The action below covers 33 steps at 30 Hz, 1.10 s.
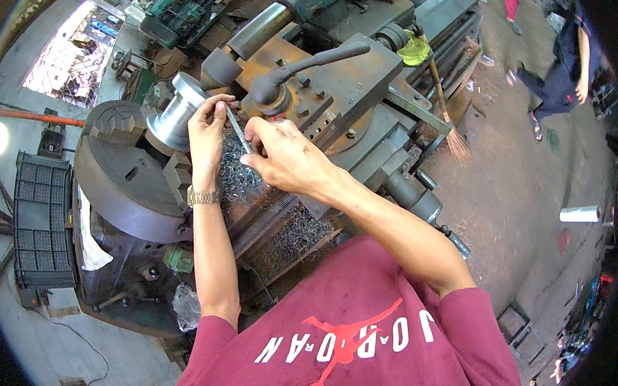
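Observation:
A slim grey metal bar (238, 128) slants between my two hands, above a heap of metal shavings (243, 175) on the lathe. My right hand (286, 155) is closed on its lower end, with thumb and bent fingers gripping it. At the bar's upper end, my left hand (208, 132) has its fingers pinched together; whether they hold the bar is hard to make out. Just left of that hand, a shiny stepped metal workpiece (175, 114) sits in the big lathe chuck (130, 171). The tool post lever (317, 60) rises just beyond my right hand.
The tailstock (262, 31) reaches toward the workpiece from the far side. A broom (442, 105) leans by the lathe bed on the right. Another person (564, 74) is on the floor area at far right. A black slatted panel (40, 219) stands left of the chuck.

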Available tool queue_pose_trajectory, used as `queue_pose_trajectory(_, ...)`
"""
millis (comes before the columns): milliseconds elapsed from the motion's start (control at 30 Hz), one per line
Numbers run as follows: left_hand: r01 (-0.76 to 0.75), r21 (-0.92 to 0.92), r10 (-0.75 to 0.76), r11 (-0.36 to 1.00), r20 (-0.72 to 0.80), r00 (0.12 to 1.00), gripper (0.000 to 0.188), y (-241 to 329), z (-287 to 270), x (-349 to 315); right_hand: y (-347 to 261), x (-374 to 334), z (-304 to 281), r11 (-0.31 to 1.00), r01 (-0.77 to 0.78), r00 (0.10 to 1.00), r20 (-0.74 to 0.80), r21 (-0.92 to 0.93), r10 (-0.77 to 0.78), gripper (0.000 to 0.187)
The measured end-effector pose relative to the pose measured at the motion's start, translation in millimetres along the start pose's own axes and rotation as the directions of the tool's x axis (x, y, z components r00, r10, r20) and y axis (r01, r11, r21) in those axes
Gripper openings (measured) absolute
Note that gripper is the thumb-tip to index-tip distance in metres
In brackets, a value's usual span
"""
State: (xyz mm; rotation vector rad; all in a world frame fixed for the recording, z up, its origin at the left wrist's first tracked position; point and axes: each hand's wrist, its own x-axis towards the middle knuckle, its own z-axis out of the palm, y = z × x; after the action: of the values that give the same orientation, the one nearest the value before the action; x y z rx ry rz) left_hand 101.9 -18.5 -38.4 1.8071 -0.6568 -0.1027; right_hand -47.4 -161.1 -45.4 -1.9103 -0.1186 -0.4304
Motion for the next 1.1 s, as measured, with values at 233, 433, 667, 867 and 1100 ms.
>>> queue_pose_trajectory(233,-0.035,0.361,0.016,0.932,0.057,0.998,0.027,23.7,-18.1,-20.1,2.6,10.1,-8.1,0.985,0.006,1.0,-0.013,0.173,-0.004,0.023)
queue_pose_trajectory(433,-0.313,0.587,0.294,0.747,0.131,0.947,0.027,15.3,-15.4,-23.8,-5.0,26.6,-13.7,0.948,-0.218,0.968,0.179,0.234,0.178,0.027)
queue_pose_trajectory(667,-0.132,0.341,0.112,0.931,0.076,0.991,0.024,57.0,-24.4,-55.3,-35.7,71.7,-70.4,0.903,0.421,0.896,0.192,-0.08,-0.401,0.014)
queue_pose_trajectory(867,0.012,0.017,-0.014,1.0,0.115,0.993,0.017,64.7,6.7,-80.0,-84.8,99.6,-91.4,0.615,0.752,0.641,0.474,-0.235,-0.603,0.012)
queue_pose_trajectory(1100,-0.033,0.123,0.028,0.992,0.043,0.999,0.013,54.6,23.9,-83.5,-104.3,79.4,-101.8,0.667,0.73,0.644,0.479,-0.15,-0.596,0.011)
